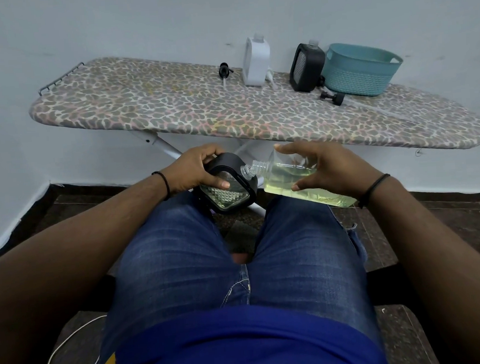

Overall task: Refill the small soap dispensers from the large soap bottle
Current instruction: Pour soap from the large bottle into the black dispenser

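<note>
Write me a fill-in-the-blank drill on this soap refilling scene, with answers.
1. The left hand holds a ____ dispenser.
2. The right hand tilts the large soap bottle of ____ liquid.
3. The basket on the ironing board is ____.

Answers: black; yellow; teal

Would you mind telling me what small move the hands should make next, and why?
Probably tip the large bottle a little further. The right hand holds it on its side, its open neck meeting the neck of the black dispenser that the left hand holds tilted, but the yellow soap looks short of the mouth.
</note>
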